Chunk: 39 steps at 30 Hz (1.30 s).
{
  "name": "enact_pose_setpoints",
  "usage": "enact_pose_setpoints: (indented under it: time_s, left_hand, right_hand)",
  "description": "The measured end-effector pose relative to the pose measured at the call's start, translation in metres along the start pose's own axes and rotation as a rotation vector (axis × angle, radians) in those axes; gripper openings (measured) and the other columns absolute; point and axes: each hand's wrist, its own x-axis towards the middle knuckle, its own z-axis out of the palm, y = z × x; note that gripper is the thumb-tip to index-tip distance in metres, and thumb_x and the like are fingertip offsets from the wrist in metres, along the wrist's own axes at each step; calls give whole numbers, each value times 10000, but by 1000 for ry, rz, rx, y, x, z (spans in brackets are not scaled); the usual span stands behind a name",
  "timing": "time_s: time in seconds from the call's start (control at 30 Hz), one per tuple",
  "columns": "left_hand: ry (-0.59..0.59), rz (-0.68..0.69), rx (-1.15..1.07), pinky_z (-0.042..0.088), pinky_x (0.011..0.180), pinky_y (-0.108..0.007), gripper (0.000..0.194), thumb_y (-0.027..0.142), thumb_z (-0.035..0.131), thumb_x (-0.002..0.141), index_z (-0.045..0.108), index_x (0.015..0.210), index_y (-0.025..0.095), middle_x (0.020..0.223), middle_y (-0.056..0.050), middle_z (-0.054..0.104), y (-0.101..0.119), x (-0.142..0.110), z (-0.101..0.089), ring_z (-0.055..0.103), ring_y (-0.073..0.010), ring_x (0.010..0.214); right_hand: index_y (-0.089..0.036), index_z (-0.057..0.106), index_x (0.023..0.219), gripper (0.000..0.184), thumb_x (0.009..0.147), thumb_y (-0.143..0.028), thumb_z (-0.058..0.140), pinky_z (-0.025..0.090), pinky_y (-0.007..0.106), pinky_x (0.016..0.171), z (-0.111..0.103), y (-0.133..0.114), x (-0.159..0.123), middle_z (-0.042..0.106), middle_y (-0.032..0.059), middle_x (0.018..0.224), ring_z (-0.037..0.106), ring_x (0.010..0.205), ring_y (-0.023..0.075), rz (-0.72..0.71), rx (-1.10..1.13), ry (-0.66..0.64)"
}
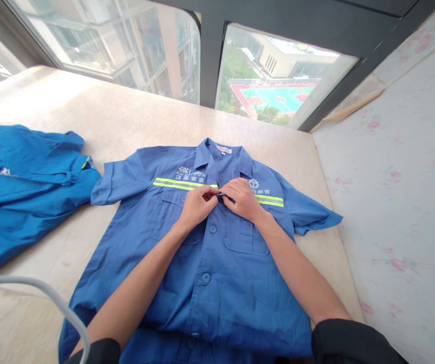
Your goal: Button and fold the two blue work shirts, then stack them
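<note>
A blue short-sleeved work shirt (pixel 172 242) lies front up on the sill, its collar toward the window. Yellow-green and grey reflective strips cross the chest. My left hand (pixel 199 205) pinches the front edge of the shirt at chest height. Close beside it, my right hand (pixel 242 198) grips the same edge, with a small fold of cloth raised between the fingertips. Whether a button is inside the pinch is hidden by my fingers. Below my hands, a button (pixel 212 229) and another button (pixel 206 277) show on the front placket, which looks closed there.
A second blue garment (pixel 24 197) lies crumpled at the left, touching the shirt's sleeve. A white cable (pixel 50 296) curves across the lower left. The window frame (pixel 210 60) stands at the back, and a flower-patterned wall (pixel 395 202) bounds the right side of the pale sill (pixel 126 126).
</note>
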Motion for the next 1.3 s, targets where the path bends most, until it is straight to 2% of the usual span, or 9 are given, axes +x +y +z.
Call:
enact_pose_setpoints:
  time_s: [0.23,0.4,0.6,0.8,1.07,1.17,1.3]
  left_hand:
    - [12,99,94,500,660,-249,171,207,651,755,716,913,194,784,-3,725,-5,-3,5,652,-145,694]
    - [52,76,153,504,675,-250,207,139,614,740,728,901,201,793,-6,733,-5,-3,6,652,-142,694]
    - [61,36,73,497,645,-226,200,125,613,697,719,856,185,731,17,714,-2,-2,5,627,-119,637]
    - [68,19,63,488,629,-212,228,116,601,682,724,864,178,716,28,704,-1,-2,4,608,-106,622]
    - [80,33,88,485,630,-218,222,110,600,718,732,881,183,714,23,701,-2,-2,6,605,-109,622]
    - [84,82,138,491,653,-230,215,115,604,741,735,898,182,755,7,704,-4,-2,8,613,-118,654]
    - [109,170,239,496,688,-240,225,127,614,766,742,937,196,913,-25,698,-7,-3,9,617,-122,715]
  right_hand:
    - [-206,696,1039,194,924,-152,550,388,406,908,2,3,-2,707,60,985,572,966,231,-16,13,14]
    - [-211,703,1059,206,924,-148,560,398,408,908,2,2,-3,717,58,994,582,966,229,-25,18,40]
    - [-206,707,1032,177,941,-172,558,411,400,908,2,2,-2,722,67,1002,606,971,224,-11,53,84]
    - [-235,721,1051,206,935,-162,568,412,411,917,4,4,-3,728,52,1008,617,974,221,-3,91,57]
    - [-216,704,1010,133,900,-203,629,410,402,901,3,5,0,724,56,1006,616,978,229,56,169,30]
    - [-215,691,1007,134,886,-200,635,399,401,914,3,6,1,723,50,1010,606,987,231,102,207,1]
    - [-221,683,1004,141,874,-195,633,382,399,922,4,5,2,719,48,1015,591,999,235,138,222,-30]
